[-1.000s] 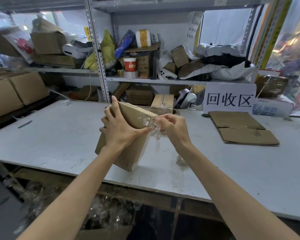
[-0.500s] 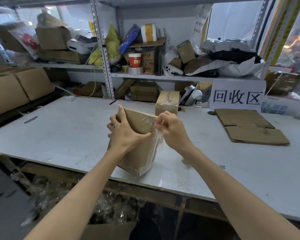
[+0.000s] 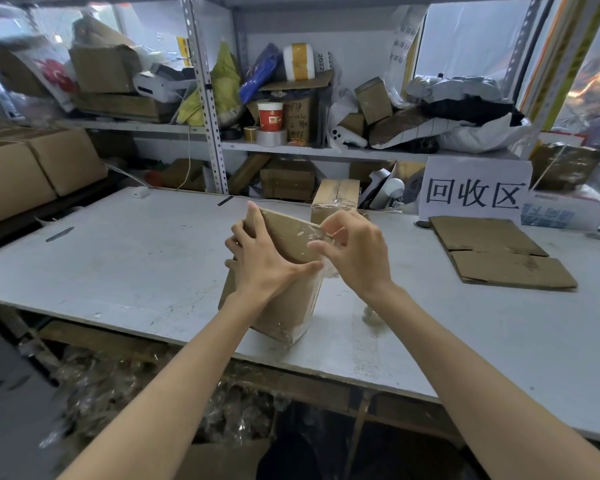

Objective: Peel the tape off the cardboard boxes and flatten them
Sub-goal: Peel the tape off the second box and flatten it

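Note:
A brown cardboard box (image 3: pixel 284 306) stands tilted on the white table (image 3: pixel 125 265), near its front edge. My left hand (image 3: pixel 260 258) grips the box's upper left side, thumb across the near face. My right hand (image 3: pixel 352 251) pinches clear tape (image 3: pixel 309 237) at the box's top right corner, fingers curled. More clear tape runs down the box's right edge. A second taped box (image 3: pixel 335 200) stands behind, at the table's back. Flattened cardboard (image 3: pixel 496 252) lies to the right.
A white sign with black characters (image 3: pixel 473 192) leans at the back right. Metal shelves (image 3: pixel 205 98) behind the table hold boxes, bags, tape rolls and a red cup. Large boxes (image 3: pixel 32 171) sit at left. Crumpled clear tape (image 3: pixel 373 315) lies on the table; more fills the space below.
My right hand has risen from the box's right edge to its top right corner, still pinching tape. The left hand keeps its grip. The view has shifted slightly.

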